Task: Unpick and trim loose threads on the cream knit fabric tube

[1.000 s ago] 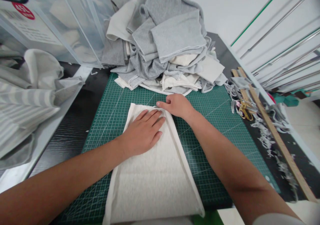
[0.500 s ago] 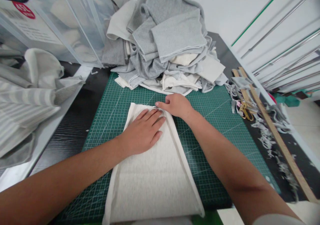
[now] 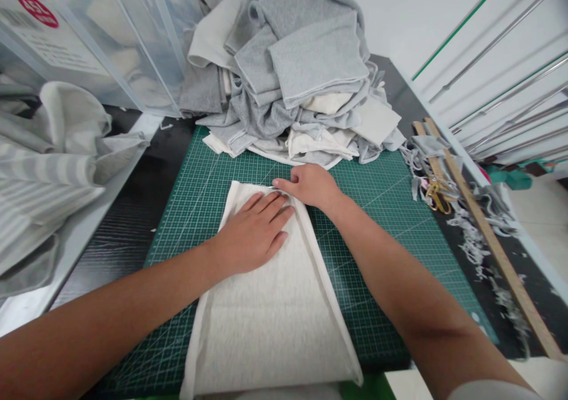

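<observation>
A cream piece of fabric [image 3: 275,329] with raised side edges lies lengthwise in front of me on a green cutting mat [image 3: 177,210]. My left hand [image 3: 251,234] rests flat on its far half, fingers stretched out toward the far edge. At that edge, near the far right corner, my right hand [image 3: 313,186] is closed, thumb pointing left. A sliver of thin shiny metal [image 3: 271,187] shows at the thumb tip; the rest of it is hidden by the hand, so its kind cannot be made out.
Grey and cream fabric pieces [image 3: 317,63] are heaped at the back. Clear plastic bins [image 3: 128,39] stand back left, with striped fabric [image 3: 44,181] in front. On the right lie a wooden ruler [image 3: 501,258], gold-handled scissors [image 3: 437,197] and scraps [image 3: 473,243].
My right hand has shifted very slightly left along the fabric's far edge. My left hand stays flat in the same place.
</observation>
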`<state>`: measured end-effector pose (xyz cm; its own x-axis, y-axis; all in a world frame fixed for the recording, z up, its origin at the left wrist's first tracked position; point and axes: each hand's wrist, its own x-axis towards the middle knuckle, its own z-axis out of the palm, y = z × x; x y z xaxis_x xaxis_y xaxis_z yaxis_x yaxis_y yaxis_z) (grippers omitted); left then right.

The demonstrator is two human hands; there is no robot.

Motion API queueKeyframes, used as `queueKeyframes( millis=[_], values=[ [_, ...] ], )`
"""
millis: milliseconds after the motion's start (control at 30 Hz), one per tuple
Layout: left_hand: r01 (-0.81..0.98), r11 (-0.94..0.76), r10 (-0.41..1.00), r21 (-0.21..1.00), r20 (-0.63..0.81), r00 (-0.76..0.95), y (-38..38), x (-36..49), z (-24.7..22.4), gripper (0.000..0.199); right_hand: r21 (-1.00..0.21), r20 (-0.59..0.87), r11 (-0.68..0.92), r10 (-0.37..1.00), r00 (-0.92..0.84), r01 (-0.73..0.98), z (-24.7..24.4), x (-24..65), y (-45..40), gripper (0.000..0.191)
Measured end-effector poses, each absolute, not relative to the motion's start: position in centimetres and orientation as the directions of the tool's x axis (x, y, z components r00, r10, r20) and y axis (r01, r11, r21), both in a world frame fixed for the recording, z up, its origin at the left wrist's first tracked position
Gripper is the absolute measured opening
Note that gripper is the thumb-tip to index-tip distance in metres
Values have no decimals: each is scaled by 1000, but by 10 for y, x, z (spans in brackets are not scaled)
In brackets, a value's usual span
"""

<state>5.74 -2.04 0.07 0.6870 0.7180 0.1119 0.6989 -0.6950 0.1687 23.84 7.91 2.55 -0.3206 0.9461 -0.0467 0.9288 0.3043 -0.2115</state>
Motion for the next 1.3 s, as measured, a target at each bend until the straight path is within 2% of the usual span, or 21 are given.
queueKeyframes(
  millis=[400, 833, 1300],
  values=[
    [694, -699, 715, 174, 125, 688, -20, 57, 0, 48, -167, -76, 282, 952, -298, 945, 24, 236, 82, 52],
    [692, -697, 716, 186, 139, 684, -20, 56, 1, 48, -225, -42, 267, 958, -283, 937, 23, 237, 80, 57],
    [687, -702, 711, 187, 153, 686, -20, 57, -1, 47, -137, -82, 301, 946, -314, 944, 24, 233, 81, 58]
  ],
)
